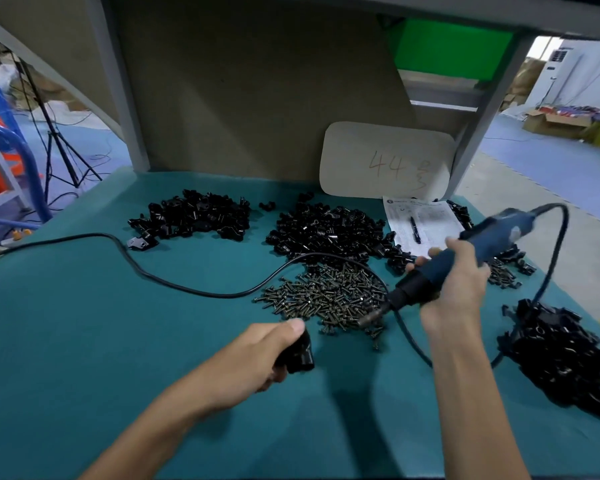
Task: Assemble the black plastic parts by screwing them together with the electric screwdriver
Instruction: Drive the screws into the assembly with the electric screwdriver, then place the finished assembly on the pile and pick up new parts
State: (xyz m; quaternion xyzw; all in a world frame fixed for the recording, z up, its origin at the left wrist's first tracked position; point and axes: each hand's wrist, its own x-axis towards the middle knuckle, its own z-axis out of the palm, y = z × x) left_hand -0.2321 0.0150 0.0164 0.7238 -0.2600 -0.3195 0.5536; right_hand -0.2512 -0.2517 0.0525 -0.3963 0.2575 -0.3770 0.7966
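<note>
Left grip (253,358) clenches a small black plastic part (299,356), right grip (461,285) clasps the blue electric screwdriver (492,237), and beyond it a white rounded card (361,157) reads "44".

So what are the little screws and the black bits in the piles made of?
The screws look like metal: small and dull brownish, with faint glints. The black bits look like hard plastic: glossy, with sharp highlights on moulded edges. Both are guesses from the shine alone.
</note>
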